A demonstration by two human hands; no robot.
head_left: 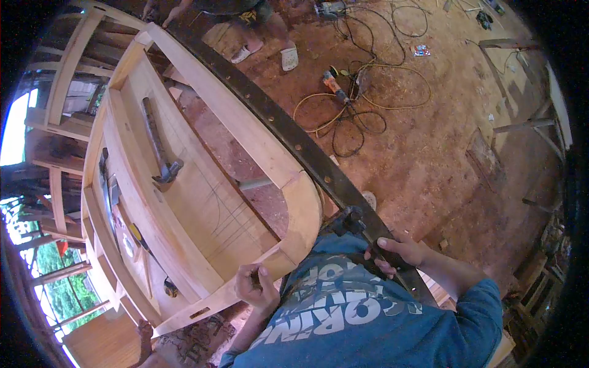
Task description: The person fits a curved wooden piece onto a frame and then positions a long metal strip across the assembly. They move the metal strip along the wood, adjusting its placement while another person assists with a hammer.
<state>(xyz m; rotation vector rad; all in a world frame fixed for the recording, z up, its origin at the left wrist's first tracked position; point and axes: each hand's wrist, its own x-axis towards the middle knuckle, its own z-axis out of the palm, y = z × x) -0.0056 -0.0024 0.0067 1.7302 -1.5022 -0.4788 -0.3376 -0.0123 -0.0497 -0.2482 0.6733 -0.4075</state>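
My left hand (256, 288) is closed in a loose fist with nothing showing in it, right beside the rounded corner of a pale wooden frame (304, 202). My right hand (396, 254) is wrapped over a long dark metal bar clamp (300, 147), thumb on top and fingers underneath. The bar runs diagonally along the frame's straight side, and its clamp head (351, 218) sits close to my blue shirt. A claw hammer (157, 141) lies on a board with pencil lines inside the frame. A yellow-and-black-handled tool (136, 234) and a tape measure (170, 287) lie further left.
Another person's hands (169, 13) are at the bar's far end, with white clogs (289, 59) below. At lower left, someone in a patterned shirt (190, 343) stands by the frame. An orange power tool (335, 86) and tangled cords (423, 92) lie on the dirt floor.
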